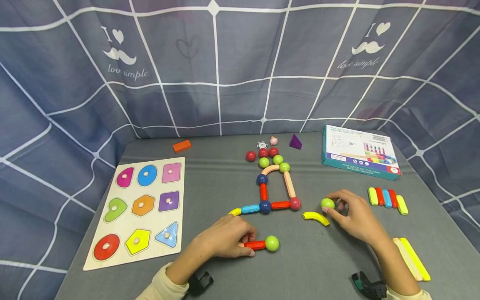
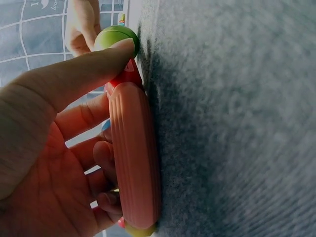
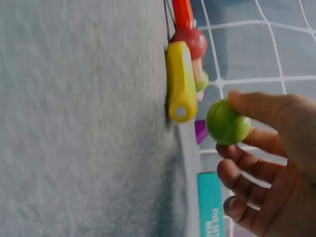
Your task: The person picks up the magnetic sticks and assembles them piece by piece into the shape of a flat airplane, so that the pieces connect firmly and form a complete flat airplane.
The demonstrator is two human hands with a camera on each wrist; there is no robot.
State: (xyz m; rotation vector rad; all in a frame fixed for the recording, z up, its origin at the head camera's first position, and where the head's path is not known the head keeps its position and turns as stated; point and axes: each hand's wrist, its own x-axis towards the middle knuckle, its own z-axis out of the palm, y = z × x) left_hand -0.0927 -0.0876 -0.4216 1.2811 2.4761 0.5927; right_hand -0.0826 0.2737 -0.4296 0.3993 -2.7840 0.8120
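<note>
My left hand (image 1: 228,237) holds a short red rod (image 1: 256,245) between thumb and fingers, low over the table. A green ball (image 1: 271,243) sits on the rod's right end. In the left wrist view a ribbed peach rod (image 2: 133,158) continues from the red one, beside the curled fingers. My right hand (image 1: 352,212) pinches another green ball (image 3: 227,123) between thumb and fingertips, with a curved yellow piece (image 1: 316,218) lying just left of it. Behind the hands lies a joined frame of rods and balls, including a dark blue ball (image 1: 265,206) and a dark red ball (image 1: 295,203).
A shape-puzzle board (image 1: 157,221) lies at the left. At the back are an orange block (image 1: 182,146), loose red balls (image 1: 251,156) and a purple pyramid (image 1: 295,141). A teal-edged box (image 1: 360,152), short coloured rods (image 1: 386,197) and long yellow rods (image 1: 415,259) occupy the right.
</note>
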